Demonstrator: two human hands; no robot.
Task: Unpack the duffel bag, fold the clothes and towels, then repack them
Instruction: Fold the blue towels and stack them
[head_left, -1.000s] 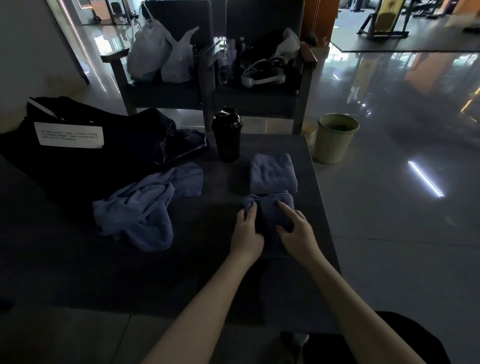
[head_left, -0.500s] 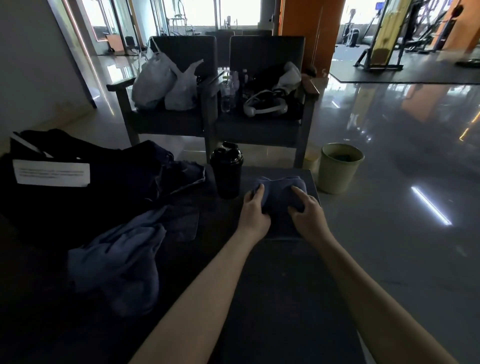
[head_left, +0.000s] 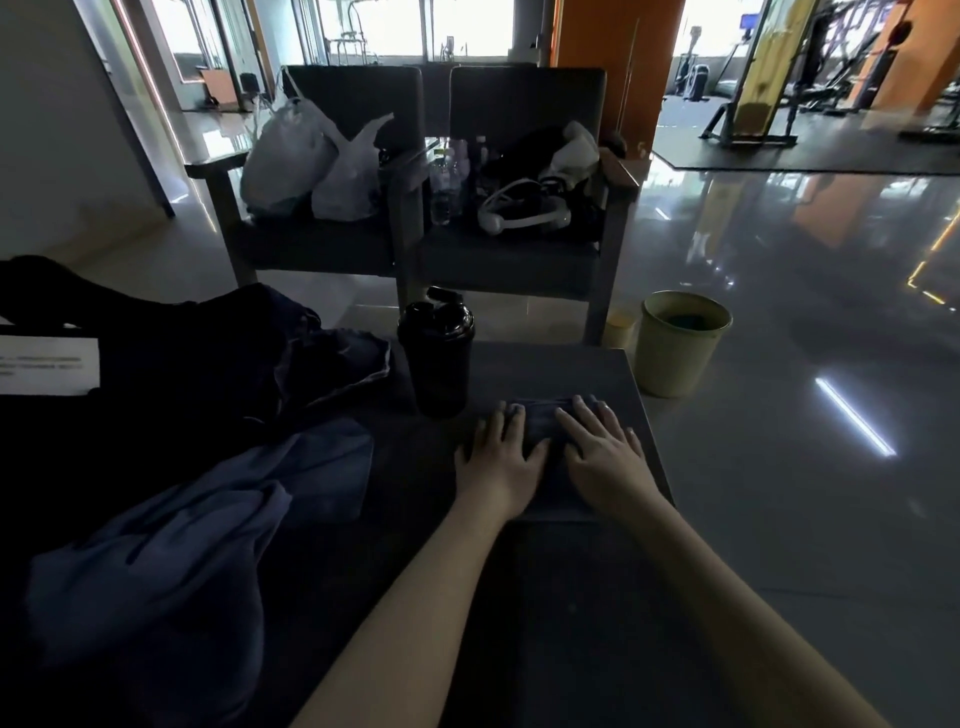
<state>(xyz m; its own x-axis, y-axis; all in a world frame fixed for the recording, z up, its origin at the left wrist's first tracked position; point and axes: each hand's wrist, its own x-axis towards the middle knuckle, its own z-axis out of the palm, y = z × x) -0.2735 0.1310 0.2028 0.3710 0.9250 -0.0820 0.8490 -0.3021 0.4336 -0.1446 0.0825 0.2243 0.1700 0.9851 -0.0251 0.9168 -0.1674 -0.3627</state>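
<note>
Both hands are down flat. The left hand (head_left: 501, 460) and right hand (head_left: 602, 452) lie side by side, fingers straight and spread, palms pressing on the folded towel (head_left: 540, 418). Nothing is gripped; they're only bearing down on it. The towel sits near the far right corner of the tabletop (head_left: 571, 371), and the right hand's outer fingers are close to the side edge.

That edge is the first worry. If the press has any sideways shove in it, the towel could slide off onto the floor by the bin (head_left: 680, 345).

The second is the shaker (head_left: 436, 358), upright just beside the left hand. A swing left towards the next piece could clip it and tip it onto the cloth.

The third is the fold itself, since soft cloth may spring open once the palms lift. It's too dark to tell how many layers lie under the hands.

Further left, a loose towel (head_left: 171, 545) lies crumpled and unfolded. Beyond it is the duffel (head_left: 156, 374), with dark cloth spilling out. I'd judge there's plenty left to fold, and repacking hasn't begun.
</note>
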